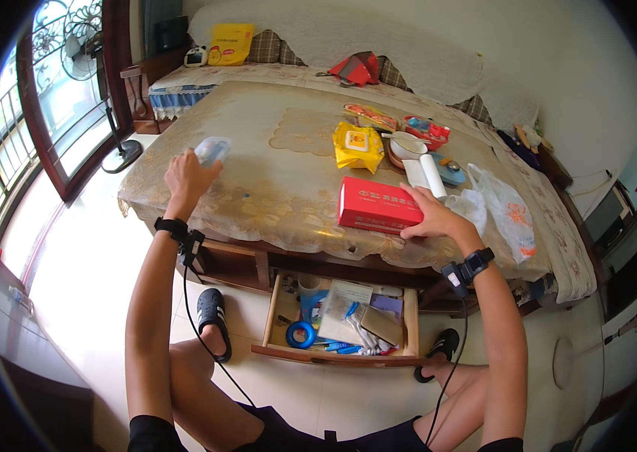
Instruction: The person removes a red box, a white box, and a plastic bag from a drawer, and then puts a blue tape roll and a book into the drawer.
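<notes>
My left hand point(190, 175) is at the left of the cloth-covered table point(251, 186), its fingers around the near side of a small clear plastic container point(215, 150). At the table's front, my right hand point(434, 216) rests on the right end of a red cardboard box point(375, 206) that bears writing, thumb at its near side and fingers on top. Beyond the box lie a yellow pack of wipes point(359, 148), a white roll point(432, 176) and a white bowl point(408, 147).
Below the table's front edge a drawer point(338, 359) stands pulled out, with a notebook point(347, 311), a blue tape roll point(300, 334) and white gloves or cloth inside. A plastic bag point(505, 212) lies at the table's right. A standing fan point(122, 155) is at the left.
</notes>
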The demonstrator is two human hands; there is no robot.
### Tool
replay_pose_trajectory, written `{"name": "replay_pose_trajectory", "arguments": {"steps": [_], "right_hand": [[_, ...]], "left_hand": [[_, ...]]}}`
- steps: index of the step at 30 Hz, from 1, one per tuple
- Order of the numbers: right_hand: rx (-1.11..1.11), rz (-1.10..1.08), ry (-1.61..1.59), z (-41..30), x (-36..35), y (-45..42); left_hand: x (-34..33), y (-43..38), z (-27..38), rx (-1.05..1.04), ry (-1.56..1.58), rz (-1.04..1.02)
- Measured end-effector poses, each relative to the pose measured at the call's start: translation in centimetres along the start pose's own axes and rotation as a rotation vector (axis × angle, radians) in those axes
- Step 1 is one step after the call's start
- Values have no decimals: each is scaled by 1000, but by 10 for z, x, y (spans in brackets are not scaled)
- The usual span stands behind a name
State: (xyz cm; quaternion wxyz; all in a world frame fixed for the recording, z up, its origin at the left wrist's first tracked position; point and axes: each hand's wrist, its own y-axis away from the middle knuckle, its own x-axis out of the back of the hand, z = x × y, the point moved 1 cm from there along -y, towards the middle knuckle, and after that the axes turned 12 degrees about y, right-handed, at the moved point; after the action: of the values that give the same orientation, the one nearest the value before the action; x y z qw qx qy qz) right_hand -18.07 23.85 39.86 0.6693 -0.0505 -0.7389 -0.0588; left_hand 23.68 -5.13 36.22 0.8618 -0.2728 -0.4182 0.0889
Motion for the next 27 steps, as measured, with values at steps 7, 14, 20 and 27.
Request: {"name": "replay_pose_trajectory", "arguments": {"steps": [7, 14, 20, 27], "right_hand": [[69, 137, -114, -24, -3, -13], [101, 384, -170, -110, -40, -68], [-51, 832, -168, -198, -98, -93], [202, 698, -115, -147, -55, -9]], "left_hand": [[17, -1, -64, 65, -158, -38], [24, 13, 42, -320, 171, -185], [5, 75, 131, -765, 309, -433], [-11, 88, 130, -978, 308, -512]]}}
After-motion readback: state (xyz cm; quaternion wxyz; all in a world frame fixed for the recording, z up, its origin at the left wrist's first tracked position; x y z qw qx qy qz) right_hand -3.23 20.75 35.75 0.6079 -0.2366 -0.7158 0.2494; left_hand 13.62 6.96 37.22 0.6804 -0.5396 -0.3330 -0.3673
